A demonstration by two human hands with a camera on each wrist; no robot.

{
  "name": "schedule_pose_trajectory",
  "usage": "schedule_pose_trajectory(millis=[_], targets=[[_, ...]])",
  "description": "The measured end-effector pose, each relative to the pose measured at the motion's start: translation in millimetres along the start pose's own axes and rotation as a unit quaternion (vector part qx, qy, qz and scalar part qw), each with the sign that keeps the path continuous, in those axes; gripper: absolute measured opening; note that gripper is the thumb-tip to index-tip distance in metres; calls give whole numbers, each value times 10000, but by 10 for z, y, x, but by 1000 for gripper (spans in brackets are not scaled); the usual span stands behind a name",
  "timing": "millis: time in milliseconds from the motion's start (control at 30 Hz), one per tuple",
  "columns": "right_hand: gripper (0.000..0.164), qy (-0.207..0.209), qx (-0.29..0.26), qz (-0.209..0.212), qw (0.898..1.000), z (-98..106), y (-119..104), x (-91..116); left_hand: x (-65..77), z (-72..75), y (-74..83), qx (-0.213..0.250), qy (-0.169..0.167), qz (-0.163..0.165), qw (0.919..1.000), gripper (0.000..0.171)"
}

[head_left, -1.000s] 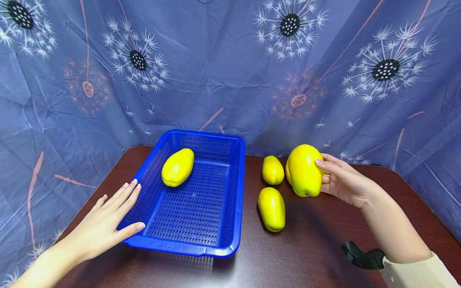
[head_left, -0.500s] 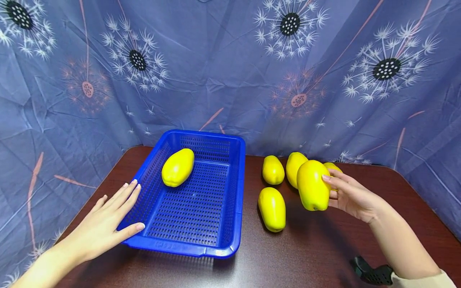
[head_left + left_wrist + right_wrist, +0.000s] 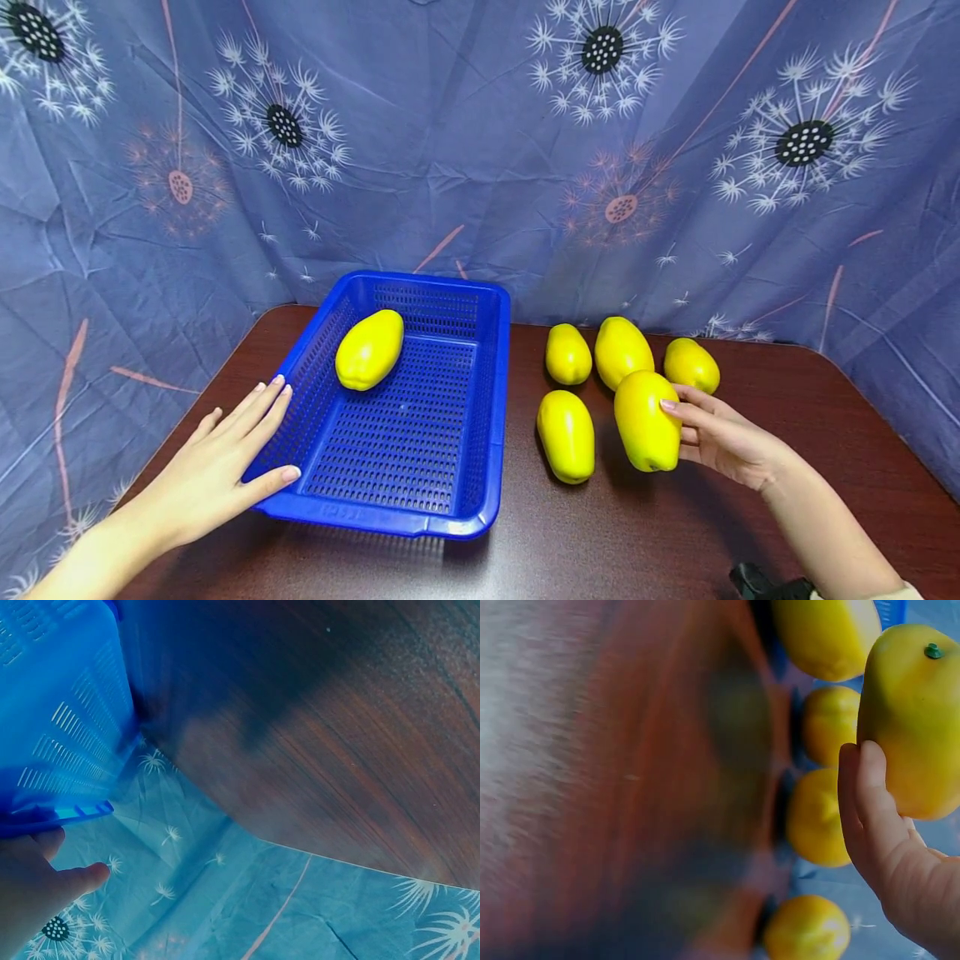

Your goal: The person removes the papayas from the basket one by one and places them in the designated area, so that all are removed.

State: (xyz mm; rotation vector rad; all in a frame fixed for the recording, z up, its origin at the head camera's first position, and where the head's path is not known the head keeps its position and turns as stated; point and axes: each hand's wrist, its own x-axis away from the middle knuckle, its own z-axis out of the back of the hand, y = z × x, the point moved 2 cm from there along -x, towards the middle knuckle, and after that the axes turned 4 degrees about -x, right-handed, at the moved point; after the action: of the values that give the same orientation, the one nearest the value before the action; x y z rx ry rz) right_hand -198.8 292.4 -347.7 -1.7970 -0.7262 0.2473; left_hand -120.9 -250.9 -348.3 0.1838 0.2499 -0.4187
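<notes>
My right hand grips a smooth yellow papaya, thumb on its near side and fingers behind. In the right wrist view a small green stem end shows on this papaya, which is held over the dark table. My left hand rests with spread, straight fingers on the left rim of a blue plastic basket. One papaya lies inside the basket, towards its back left. To the left of the held fruit, another papaya lies on the table.
Behind the held fruit a row of papayas stretches across the table: one at left, a middle papaya and one at right. A blue dandelion-print cloth hangs behind the brown table.
My right hand has brought its papaya towards me and lower, away from the back row, so the fruit behind it shows. My left hand and the basket have stayed put.
</notes>
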Motion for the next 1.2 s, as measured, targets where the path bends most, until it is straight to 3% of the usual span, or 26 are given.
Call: schedule_pose_trajectory(millis=[167,467,733,1200], targets=[[19,244,73,-314,9992,46,139,0,0,3,0,0,-47,21,10000,84],[19,494,188,-419,9977,139,287,-10,2,9,2,69,-110,54,9999,84],[61,848,534,-699,9925,156,331,-51,3,15,11,91,-150,77,9998,84],[69,1241,1029,-814,9836,131,320,-148,9,-4,-6,74,-127,73,9999,84]])
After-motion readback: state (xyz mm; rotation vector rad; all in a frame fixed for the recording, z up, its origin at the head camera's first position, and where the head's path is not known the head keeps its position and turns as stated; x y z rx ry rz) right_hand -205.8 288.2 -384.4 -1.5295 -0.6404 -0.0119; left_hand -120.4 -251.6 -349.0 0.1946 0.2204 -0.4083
